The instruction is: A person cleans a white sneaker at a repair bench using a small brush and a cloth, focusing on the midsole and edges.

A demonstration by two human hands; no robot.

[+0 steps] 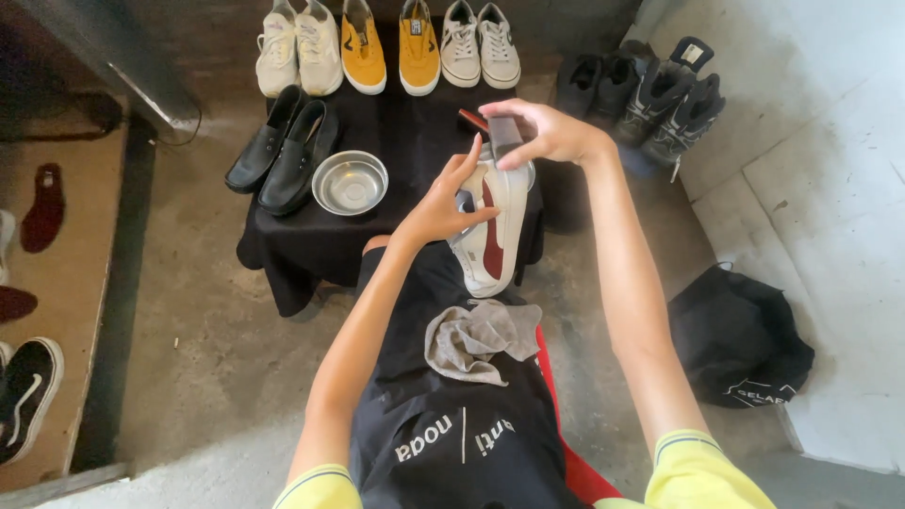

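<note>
Left hand (443, 203) pinching white sneaker (495, 226) mid-frame, right hand (547, 132) clamped on brush (500, 132) above. Loose pinch: likely slip onto grey rag (481, 339) below.

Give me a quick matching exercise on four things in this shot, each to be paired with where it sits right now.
Things:
1. white and maroon sneaker
2. grey cloth
3. steel bowl
4. yellow shoes

Places:
A. on the black-covered table, beside the black loafers
B. far row, between two white pairs
C. held in the left hand, with the brush in the right hand at its end
D. lying on the person's lap

Pairs: 1-C, 2-D, 3-A, 4-B
</note>
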